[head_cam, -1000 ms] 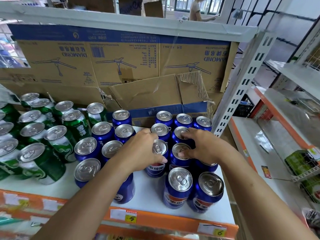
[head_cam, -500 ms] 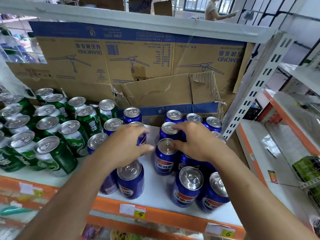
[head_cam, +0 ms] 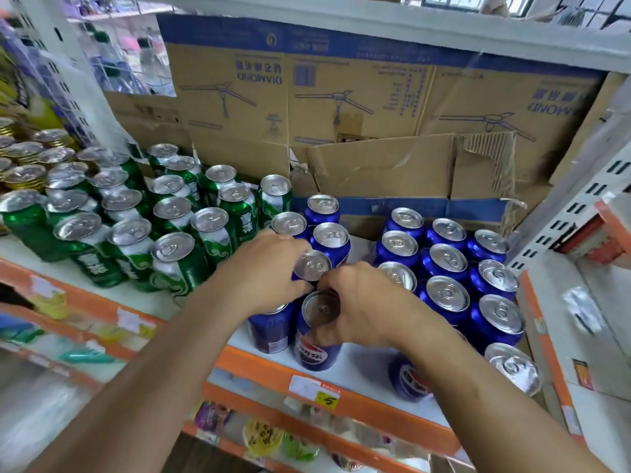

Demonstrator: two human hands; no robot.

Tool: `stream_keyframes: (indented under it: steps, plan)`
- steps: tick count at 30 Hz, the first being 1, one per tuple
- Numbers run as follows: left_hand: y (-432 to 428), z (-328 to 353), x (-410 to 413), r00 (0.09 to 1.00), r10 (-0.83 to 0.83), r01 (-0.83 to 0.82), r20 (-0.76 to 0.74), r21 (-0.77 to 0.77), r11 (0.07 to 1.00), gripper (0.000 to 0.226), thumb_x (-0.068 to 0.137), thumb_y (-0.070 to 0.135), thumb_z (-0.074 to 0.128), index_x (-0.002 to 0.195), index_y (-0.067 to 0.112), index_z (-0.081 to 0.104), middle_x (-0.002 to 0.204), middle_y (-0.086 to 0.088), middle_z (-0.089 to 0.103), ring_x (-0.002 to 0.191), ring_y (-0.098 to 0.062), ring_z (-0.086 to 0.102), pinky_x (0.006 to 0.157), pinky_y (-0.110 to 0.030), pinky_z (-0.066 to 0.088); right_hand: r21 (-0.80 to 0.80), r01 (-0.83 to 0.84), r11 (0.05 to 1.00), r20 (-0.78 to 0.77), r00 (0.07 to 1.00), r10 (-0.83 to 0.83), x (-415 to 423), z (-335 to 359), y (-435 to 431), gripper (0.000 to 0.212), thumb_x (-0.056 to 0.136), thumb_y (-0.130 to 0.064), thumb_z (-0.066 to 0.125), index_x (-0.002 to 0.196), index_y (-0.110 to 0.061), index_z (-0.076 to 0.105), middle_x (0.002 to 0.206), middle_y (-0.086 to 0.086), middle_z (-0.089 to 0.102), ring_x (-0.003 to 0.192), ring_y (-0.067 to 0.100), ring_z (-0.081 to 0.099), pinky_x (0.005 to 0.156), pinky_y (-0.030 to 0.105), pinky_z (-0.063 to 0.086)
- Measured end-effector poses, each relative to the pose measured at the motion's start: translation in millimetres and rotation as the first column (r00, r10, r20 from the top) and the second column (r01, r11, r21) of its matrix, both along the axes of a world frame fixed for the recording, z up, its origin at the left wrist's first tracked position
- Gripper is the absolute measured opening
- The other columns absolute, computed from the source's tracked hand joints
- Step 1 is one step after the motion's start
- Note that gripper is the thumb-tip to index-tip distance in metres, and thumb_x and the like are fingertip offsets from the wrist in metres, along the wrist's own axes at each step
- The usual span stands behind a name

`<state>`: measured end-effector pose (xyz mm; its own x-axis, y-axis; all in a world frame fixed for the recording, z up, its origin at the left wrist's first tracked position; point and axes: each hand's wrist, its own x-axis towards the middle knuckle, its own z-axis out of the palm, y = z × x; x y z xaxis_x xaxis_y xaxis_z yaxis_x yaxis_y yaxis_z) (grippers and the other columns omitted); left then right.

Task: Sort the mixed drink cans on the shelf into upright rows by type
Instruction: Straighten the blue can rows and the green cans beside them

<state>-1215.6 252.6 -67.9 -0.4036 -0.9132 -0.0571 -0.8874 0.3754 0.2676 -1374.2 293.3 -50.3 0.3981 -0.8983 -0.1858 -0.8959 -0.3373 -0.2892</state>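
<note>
Centre frame: right hand (head_cam: 362,302) clasping front blue can (head_cam: 316,336); left hand (head_cam: 269,268) cupping neighbouring blue can (head_cam: 309,266). Advice: slide upright, flush in row.

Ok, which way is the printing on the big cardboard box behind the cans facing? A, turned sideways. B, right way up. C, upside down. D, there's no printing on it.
C: on the cardboard box behind the blue cans, the word DIAMOND and the ceiling-fan drawings read inverted, so the box stands upside down.
</note>
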Motion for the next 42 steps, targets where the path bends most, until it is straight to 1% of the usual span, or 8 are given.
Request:
stream_keyframes:
  steps: [7,12,17,21,25,33,38,42]
  plan:
    - [-6.8,-2.9,-13.2,0.985,-0.069,0.073,0.161,-0.016,0.997,0.065,0.078,0.055,0.065,0.132,0.025,0.044,0.123,-0.002,0.056,0.122,-0.027,0.04,0.098,-0.044,0.034,0.026,0.041,0.999,0.067,0.997,-0.042,-19.1,7.4,7.9,0.04,0.065,-0.034,0.08,0.1,-0.017,0.071,0.098,0.0,0.057,0.087,0.015,0.054,0.074,0.032,0.049]
    - [-12.8,-3.5,-17.9,0.974,-0.092,0.108,0.208,-0.068,0.992,0.059,0.074,0.061,0.067,0.118,0.022,0.054,0.114,-0.002,0.06,0.116,-0.027,0.045,0.094,-0.041,0.034,0.038,0.1,0.994,0.049,0.994,-0.102,-28.7,13.6,13.7,0.036,0.067,-0.032,0.08,0.1,-0.02,0.071,0.093,-0.006,0.058,0.082,0.013,0.055,0.066,0.029,0.051]
    - [-18.0,-0.1,-15.7,0.976,-0.132,0.145,0.172,-0.061,0.988,0.063,0.067,0.065,0.072,0.114,0.026,0.057,0.11,0.002,0.063,0.109,-0.024,0.051,0.089,-0.038,0.036,0.049,0.142,0.989,-0.012,0.99,-0.141,-37.7,12.8,18.4,0.046,0.07,-0.034,0.08,0.113,-0.027,0.067,0.104,-0.011,0.05,0.087,0.007,0.048,0.063,0.017,0.04]
    - [-20.5,0.1,-16.0,0.975,-0.16,0.172,0.153,-0.07,0.983,0.065,0.062,0.067,0.075,0.111,0.027,0.058,0.105,0.001,0.063,0.104,-0.023,0.052,0.078,-0.034,0.042,0.057,0.182,0.982,-0.056,0.982,-0.179,-41.3,14.5,23.3,0.05,0.072,-0.033,0.08,0.119,-0.029,0.064,0.112,-0.009,0.047,0.093,0.009,0.044,0.068,0.02,0.043]
    - [-21.2,-4.2,-16.4,0.976,-0.184,0.191,0.117,-0.055,0.98,0.067,0.06,0.067,0.075,0.112,0.03,0.056,0.107,0.0,0.061,0.104,-0.024,0.05,0.08,-0.04,0.049,0.082,0.21,0.974,-0.081,0.976,-0.204,-43.8,18.8,28.6,0.055,0.076,-0.028,0.078,0.127,-0.034,0.058,0.121,-0.011,0.043,0.096,0.006,0.037,0.073,0.02,0.039]
    - [-24.0,-2.4,-20.0,0.971,-0.221,0.225,0.087,-0.049,0.973,0.06,0.067,0.063,0.074,0.111,0.025,0.059,0.114,0.005,0.056,0.103,-0.018,0.053,0.08,-0.039,0.05,0.088,0.262,0.961,-0.087,0.963,-0.255,-45.5,14.9,30.3,0.055,0.078,-0.026,0.077,0.128,-0.034,0.055,0.126,-0.009,0.045,0.105,0.011,0.044,0.074,0.02,0.038]
    - [-27.6,-1.5,-18.1,0.971,-0.23,0.232,0.057,-0.023,0.972,0.053,0.067,0.062,0.074,0.103,0.025,0.06,0.109,0.006,0.056,0.098,-0.016,0.052,0.079,-0.038,0.05,0.132,0.283,0.95,-0.048,0.959,-0.279,-47.6,14.9,32.2,0.054,0.075,-0.029,0.079,0.123,-0.037,0.055,0.116,-0.014,0.041,0.104,0.011,0.046,0.079,0.025,0.046]
    - [-28.8,-0.4,-13.0,0.974,-0.221,0.221,0.049,0.001,0.975,0.059,0.068,0.062,0.073,0.111,0.023,0.061,0.112,0.006,0.055,0.102,-0.016,0.052,0.083,-0.037,0.049,0.172,0.306,0.937,0.003,0.95,-0.311,-48.5,17.6,26.6,0.045,0.076,-0.041,0.077,0.117,-0.033,0.06,0.112,-0.014,0.053,0.1,0.009,0.054,0.083,0.032,0.053]
